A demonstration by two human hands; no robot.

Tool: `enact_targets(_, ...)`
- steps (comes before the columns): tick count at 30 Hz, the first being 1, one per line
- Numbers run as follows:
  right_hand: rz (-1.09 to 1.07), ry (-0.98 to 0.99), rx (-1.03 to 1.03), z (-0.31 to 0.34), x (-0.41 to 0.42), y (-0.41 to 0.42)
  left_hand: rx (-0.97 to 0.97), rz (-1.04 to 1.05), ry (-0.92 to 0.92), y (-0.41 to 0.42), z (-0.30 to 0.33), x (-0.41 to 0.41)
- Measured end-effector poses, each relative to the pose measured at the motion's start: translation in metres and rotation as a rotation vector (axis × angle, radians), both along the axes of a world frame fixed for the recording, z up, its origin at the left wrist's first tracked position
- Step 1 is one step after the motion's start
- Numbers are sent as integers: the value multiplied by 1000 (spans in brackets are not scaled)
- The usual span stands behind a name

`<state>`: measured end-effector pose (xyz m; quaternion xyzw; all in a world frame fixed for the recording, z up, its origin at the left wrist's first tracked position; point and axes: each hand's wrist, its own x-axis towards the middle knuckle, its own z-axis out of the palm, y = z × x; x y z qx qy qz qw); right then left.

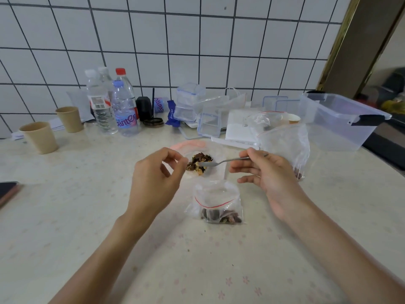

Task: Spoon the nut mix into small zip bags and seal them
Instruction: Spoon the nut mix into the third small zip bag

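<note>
A heap of nut mix [199, 163] lies in a clear shallow dish [219, 170] at the table's middle. My right hand [260, 172] pinches the handle of a metal spoon [221, 162], whose bowl rests at the heap's right side. My left hand [157, 172] hovers just left of the dish, fingers curled, thumb and forefinger close together; whether it holds the dish rim is unclear. In front of the dish stands a small zip bag [215, 202] with a red seal line, mouth open, some nuts at its bottom. A second, larger zip bag [282, 143] stands to the right with nuts inside.
Several water bottles [114, 104] and two paper cups [40, 137] stand at the back left. Clear food boxes [190, 104] and a large plastic tub [341, 119] line the back right. A phone [7, 190] lies at the left edge. A white box [238, 130] sits behind the dish.
</note>
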<state>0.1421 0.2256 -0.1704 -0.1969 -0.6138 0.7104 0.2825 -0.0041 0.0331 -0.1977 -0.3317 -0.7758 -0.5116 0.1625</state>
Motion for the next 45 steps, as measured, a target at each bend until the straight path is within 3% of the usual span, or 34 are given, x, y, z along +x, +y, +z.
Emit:
enact_targets(3, -19, -69, 72, 0, -23, 3, 12, 138, 72, -2, -4, -11)
enact_targets(7, -6, -171, 179, -6, -47, 4, -42, 191, -34, 0, -17, -27)
enact_targets(15, -43, -276, 168, -25, -67, 1, -165, 137, -258, 11, -34, -38)
enact_targets(22, -200, -304, 256, -31, -73, 7, -46, 35, -312, 15, -31, -33)
enact_targets(26, -171, -323, 317, -31, -82, 4, 0, -51, -338, 17, -31, -27)
enact_targets(33, -19, -253, 88, -38, -81, 10, 50, -71, -330, 16, -26, -27)
enact_targets(45, 38, -209, -56, -41, -70, 7, 121, 41, -303, 13, -27, -32)
